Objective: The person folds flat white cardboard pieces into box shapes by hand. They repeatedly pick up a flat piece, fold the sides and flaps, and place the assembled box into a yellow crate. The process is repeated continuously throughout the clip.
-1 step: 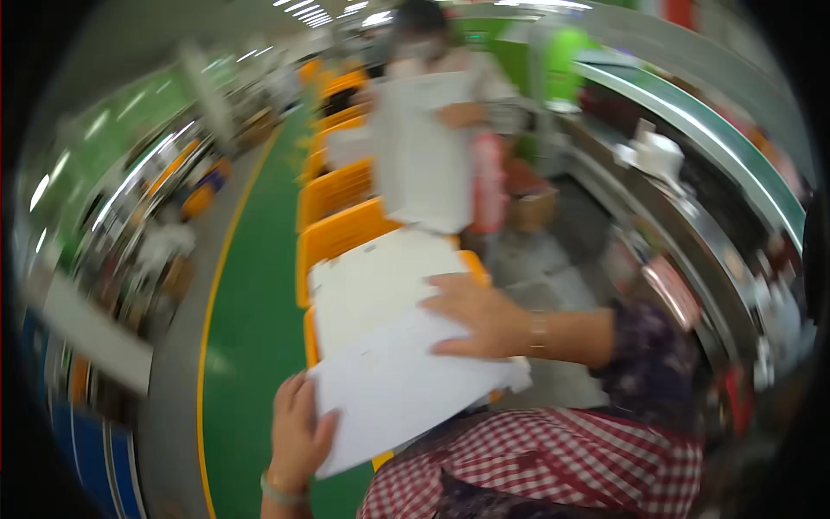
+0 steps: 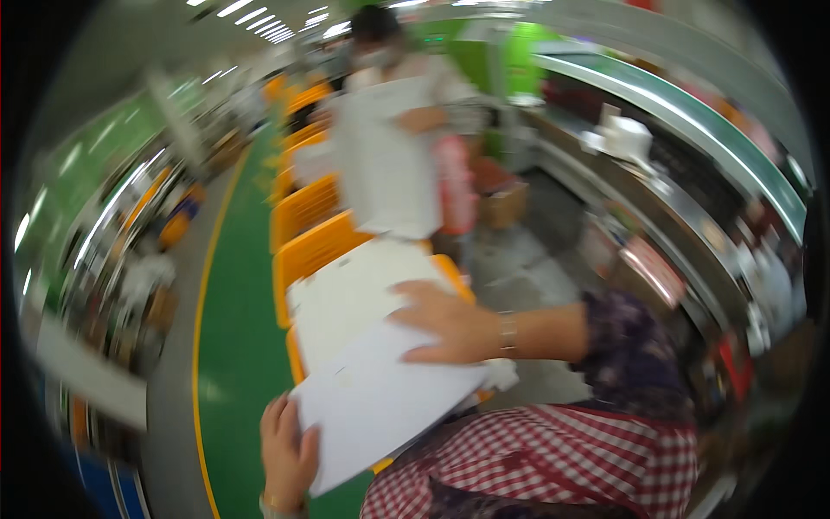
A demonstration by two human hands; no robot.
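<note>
A smooth white sheet (image 2: 380, 385) lies at a slant in front of me, over a second white panel (image 2: 354, 290). My left hand (image 2: 290, 450) pinches the sheet's left edge, thumb on top and fingers at the side. What its fingertips do underneath is hidden. My right hand (image 2: 450, 324) rests palm down where the two white pieces overlap, its fingers spread. Both pieces sit on top of an orange plastic crate (image 2: 316, 246).
More orange crates (image 2: 304, 201) run away from me in a row. Across them a co-worker (image 2: 402, 69) holds up a white panel (image 2: 389, 164). A green floor lane (image 2: 233, 337) lies left; a workbench conveyor (image 2: 648, 186) stands right. A cardboard box (image 2: 503, 206) is on the floor.
The whole scene has shifted left in the picture, and the nearer things slightly down. Both hands keep the same places on the white sheet.
</note>
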